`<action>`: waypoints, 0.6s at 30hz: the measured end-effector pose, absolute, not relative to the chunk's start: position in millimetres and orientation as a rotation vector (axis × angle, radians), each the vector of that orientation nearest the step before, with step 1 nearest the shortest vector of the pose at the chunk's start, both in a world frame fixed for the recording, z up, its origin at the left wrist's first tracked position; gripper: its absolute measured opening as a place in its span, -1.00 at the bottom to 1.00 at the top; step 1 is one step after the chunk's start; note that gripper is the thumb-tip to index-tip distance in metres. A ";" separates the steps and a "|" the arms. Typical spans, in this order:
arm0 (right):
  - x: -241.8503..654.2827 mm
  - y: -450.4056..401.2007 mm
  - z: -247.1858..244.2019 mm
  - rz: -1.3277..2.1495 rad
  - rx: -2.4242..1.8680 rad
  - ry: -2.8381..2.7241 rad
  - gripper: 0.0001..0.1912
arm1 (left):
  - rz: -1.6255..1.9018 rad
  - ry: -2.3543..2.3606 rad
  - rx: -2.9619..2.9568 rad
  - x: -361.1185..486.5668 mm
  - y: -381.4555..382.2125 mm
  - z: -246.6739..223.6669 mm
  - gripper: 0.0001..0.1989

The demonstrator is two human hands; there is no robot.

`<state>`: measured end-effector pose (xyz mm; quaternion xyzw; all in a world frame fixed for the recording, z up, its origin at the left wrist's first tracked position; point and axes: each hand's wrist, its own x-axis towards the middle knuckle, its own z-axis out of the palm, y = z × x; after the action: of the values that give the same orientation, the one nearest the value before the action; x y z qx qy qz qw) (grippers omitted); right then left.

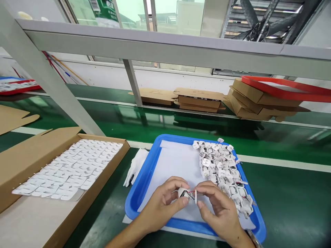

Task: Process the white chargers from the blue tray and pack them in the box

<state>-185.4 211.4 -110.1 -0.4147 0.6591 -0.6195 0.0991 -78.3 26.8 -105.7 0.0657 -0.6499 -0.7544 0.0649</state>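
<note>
Over the near part of a blue tray (137, 196), my left hand (165, 203) pinches a small white plastic housing (182, 191) with a dark inside. My right hand (219, 210) grips a thin white plate (196, 197) on edge between thumb and fingers, just right of the housing. Red and dark wires (190, 193) run between the two parts. White paper lines the tray. Along its right side lie many white housings (219, 163) with wires, some showing metal prongs.
An open cardboard box (100, 184) on the left holds rows of flat white pieces (74, 167). A white glove (137, 165) lies between box and tray. Behind are a metal frame bar (165, 48), folded cartons (199, 100), stacked cartons (256, 103) and a red tray (284, 89).
</note>
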 end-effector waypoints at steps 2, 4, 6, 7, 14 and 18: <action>-183.4 212.9 -113.1 -1.835 -1.189 1.986 -0.73 | -2.267 -1.911 0.213 -76.9 29.2 -107.7 -0.83; -181.7 214.0 -114.4 -1.823 -1.177 2.022 -0.81 | -2.205 -1.890 0.227 -75.7 32.3 -110.6 -0.87; -181.0 214.4 -113.6 -1.795 -1.180 2.056 -0.87 | -2.102 -1.916 0.237 -75.1 35.0 -113.4 -0.88; -181.1 214.3 -112.6 -1.779 -1.188 2.070 -0.89 | -2.067 -1.932 0.238 -75.1 35.9 -114.6 -0.89; -177.8 212.7 -106.9 -1.664 -1.411 2.151 -0.87 | -2.205 -1.766 0.280 -79.9 35.7 -120.4 -0.90; -172.3 213.9 -107.8 -1.502 -1.629 2.134 -0.69 | -2.275 -1.700 0.367 -81.5 32.5 -120.3 -0.89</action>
<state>-172.3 213.9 -107.8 -0.5292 0.6933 -0.4880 0.0327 -81.5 32.5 -120.3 0.1269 -0.5879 -0.7868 0.1386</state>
